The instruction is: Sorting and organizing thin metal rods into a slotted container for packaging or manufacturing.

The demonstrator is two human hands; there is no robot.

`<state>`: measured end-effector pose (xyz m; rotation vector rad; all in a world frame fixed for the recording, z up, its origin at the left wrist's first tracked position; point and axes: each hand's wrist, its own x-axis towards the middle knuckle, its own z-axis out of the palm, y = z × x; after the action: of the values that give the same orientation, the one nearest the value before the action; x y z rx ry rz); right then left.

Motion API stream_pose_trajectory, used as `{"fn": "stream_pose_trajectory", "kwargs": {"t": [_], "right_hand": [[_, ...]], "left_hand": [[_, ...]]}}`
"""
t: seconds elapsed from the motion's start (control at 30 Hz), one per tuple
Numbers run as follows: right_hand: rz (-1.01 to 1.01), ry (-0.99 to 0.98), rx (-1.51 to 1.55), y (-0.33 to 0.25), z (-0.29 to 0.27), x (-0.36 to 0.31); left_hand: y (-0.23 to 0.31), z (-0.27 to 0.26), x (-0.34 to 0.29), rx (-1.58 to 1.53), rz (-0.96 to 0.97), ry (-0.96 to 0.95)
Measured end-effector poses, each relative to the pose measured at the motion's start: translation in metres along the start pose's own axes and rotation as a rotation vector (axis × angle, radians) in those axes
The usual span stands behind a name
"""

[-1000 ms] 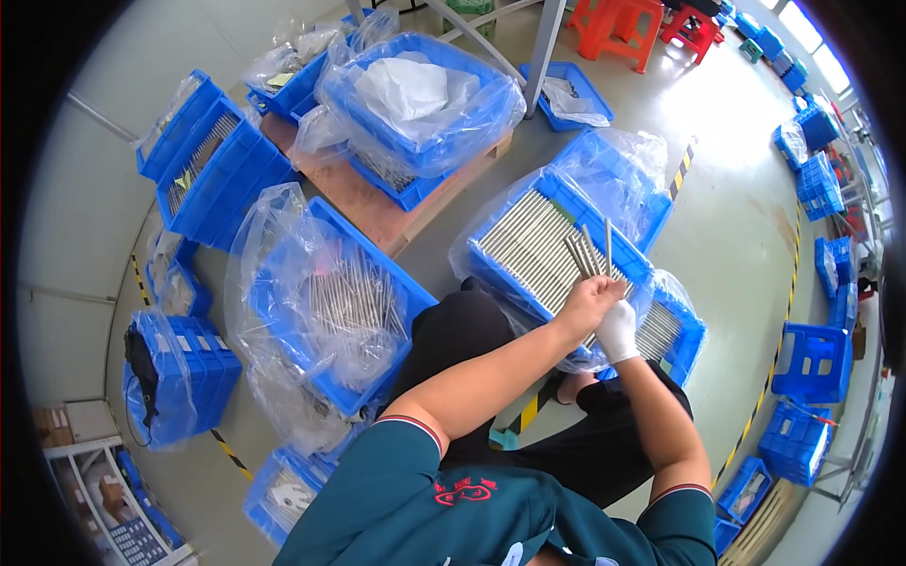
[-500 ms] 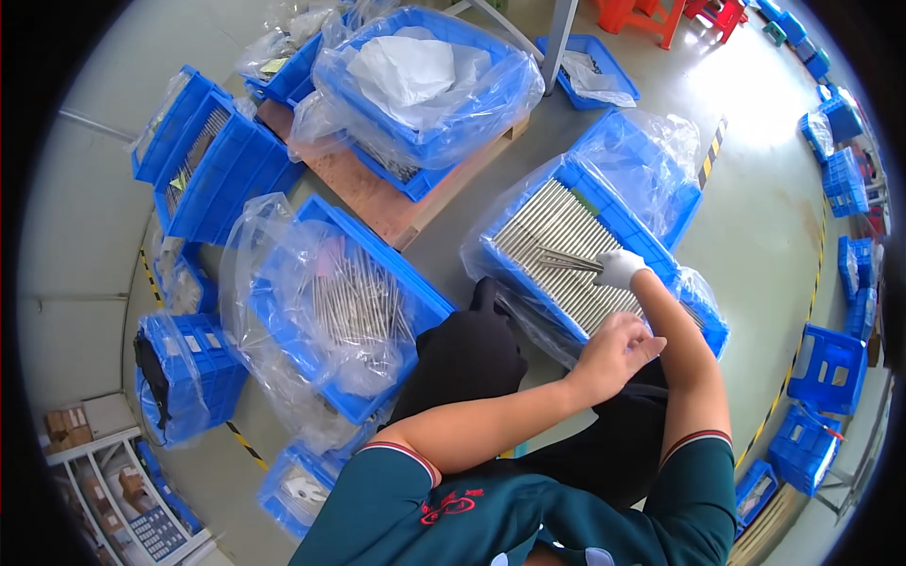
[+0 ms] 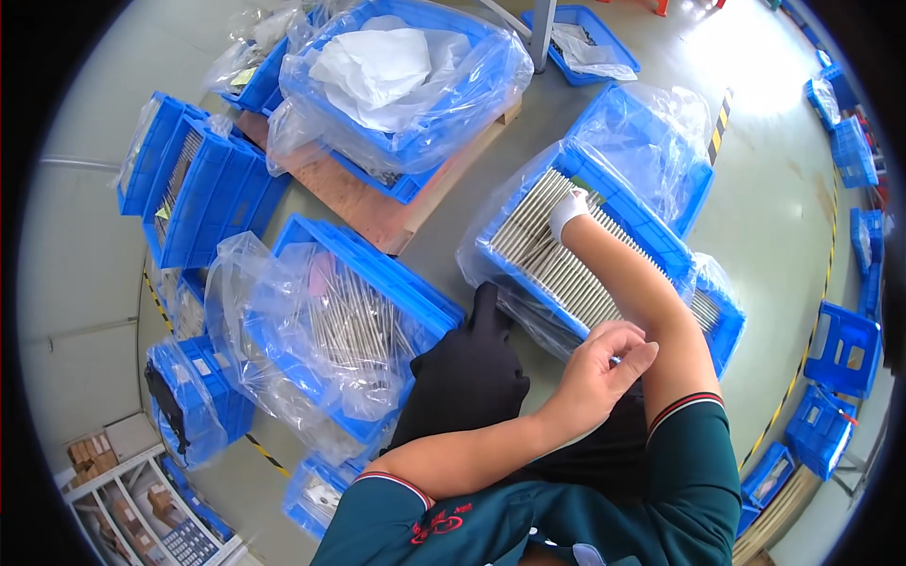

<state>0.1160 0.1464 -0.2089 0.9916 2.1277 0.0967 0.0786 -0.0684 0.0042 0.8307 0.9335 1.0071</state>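
On the grey floor [image 3: 769,245], a blue crate [image 3: 661,247] holds metal rods [image 3: 525,226]; right hand [image 3: 568,209] there, grip unclear; left hand [image 3: 595,373] nearer, loosely half-spread.

Thin silvery metal rods [image 3: 578,281], approx. parallel, packed close in blue crate [image 3: 628,203], R of ctr.

At two o'clock, the white-gloved right hand [image 3: 570,211] lay over metal rods [image 3: 578,280] rowed in a blue bin [image 3: 662,240]; at four, the bare left hand [image 3: 600,370] hovered, loosely curled; toward eight, loose rods [image 3: 359,316] crowded a plastic-lined bin [image 3: 366,428].
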Motion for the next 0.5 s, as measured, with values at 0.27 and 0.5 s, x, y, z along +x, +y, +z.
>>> {"fn": "stream_pose_trajectory", "kwargs": {"t": [0.27, 0.5], "right_hand": [[0.098, 0.304, -0.053, -0.014, 0.004, -0.028], [-0.124, 0.562, 0.579, 0.002, 0.019, -0.095]], "left_hand": [[0.000, -0.001, -0.001, -0.062, 0.007, -0.028], [0.003, -0.002, -0.006, -0.136, -0.183, -0.052]]}}
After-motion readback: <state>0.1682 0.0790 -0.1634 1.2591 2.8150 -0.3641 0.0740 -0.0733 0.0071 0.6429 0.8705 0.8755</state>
